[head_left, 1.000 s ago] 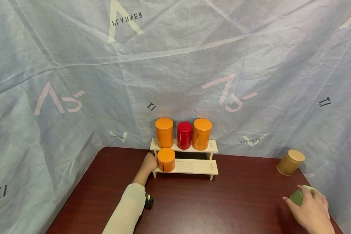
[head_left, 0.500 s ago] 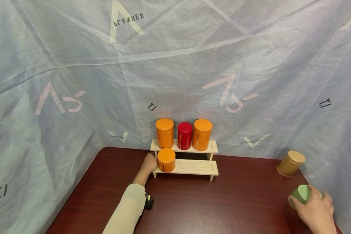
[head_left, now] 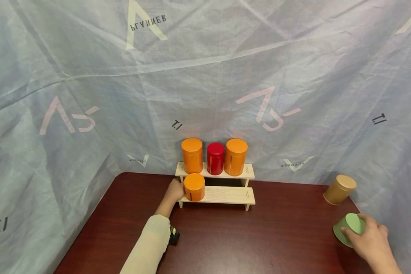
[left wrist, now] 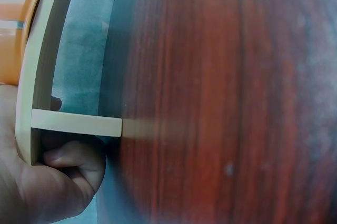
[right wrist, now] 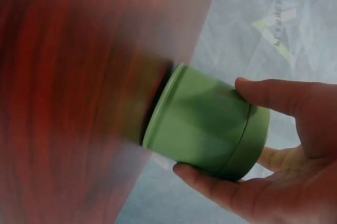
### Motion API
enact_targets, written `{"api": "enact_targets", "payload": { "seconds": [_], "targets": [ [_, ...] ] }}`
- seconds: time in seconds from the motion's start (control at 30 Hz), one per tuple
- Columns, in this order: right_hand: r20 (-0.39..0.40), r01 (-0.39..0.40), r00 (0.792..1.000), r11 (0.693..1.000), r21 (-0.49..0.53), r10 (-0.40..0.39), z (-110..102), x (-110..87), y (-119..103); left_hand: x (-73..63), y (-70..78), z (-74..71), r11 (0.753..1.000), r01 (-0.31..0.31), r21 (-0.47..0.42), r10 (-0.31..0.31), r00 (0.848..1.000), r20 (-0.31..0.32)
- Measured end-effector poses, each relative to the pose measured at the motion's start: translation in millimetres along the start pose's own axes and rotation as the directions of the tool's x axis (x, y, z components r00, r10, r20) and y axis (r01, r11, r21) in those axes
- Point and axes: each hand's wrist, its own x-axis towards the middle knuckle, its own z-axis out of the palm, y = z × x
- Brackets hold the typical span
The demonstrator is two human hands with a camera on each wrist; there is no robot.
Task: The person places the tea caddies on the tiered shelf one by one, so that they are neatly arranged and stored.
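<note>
My left hand (head_left: 174,190) grips the left end of the lower step of a two-tier wooden stand (head_left: 226,194). In the left wrist view, its thumb and fingers curl round the board beside a stand leg (left wrist: 76,123). Right by that hand, a short orange tin (head_left: 194,189) sits upright on the lower step. At the table's right side, my right hand (head_left: 371,238) holds a green tin (head_left: 344,232) near its lidded end. Thumb and fingers lie on opposite sides of the green tin (right wrist: 200,121) in the right wrist view; whether its base touches the table I cannot tell.
The upper step bears a tall orange tin (head_left: 192,156), a red tin (head_left: 215,160) and another tall orange tin (head_left: 236,158). A gold tin (head_left: 340,190) stands at the back right of the dark red table (head_left: 277,228). Grey printed cloth (head_left: 205,95) hangs behind and at both sides.
The green tin, mostly covered by my right hand before, has shifted slightly left and away from me, with the hand around its right side. My left hand stays put on the stand.
</note>
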Motion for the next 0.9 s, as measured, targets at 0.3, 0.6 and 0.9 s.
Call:
{"api": "enact_targets", "payload": {
  "seconds": [0.3,0.6,0.9],
  "targets": [
    [-0.003,0.004,1.0,0.999,0.047,-0.004,1,-0.4,-13,-0.3,-2.2,0.3,1.0,-0.005,0.003,0.005,1.0,0.005],
    [-0.084,0.004,0.996,0.988,0.154,0.009,-1,-2.4,-29,2.0,-3.2,-0.2,1.0,-0.004,-0.005,0.004,1.0,0.0],
    [-0.104,-0.037,0.993,0.976,0.217,0.061,-1,-3.8,-40,1.2,-1.7,-0.5,1.0,-0.009,-0.009,0.009,1.0,0.008]
  ]
}}
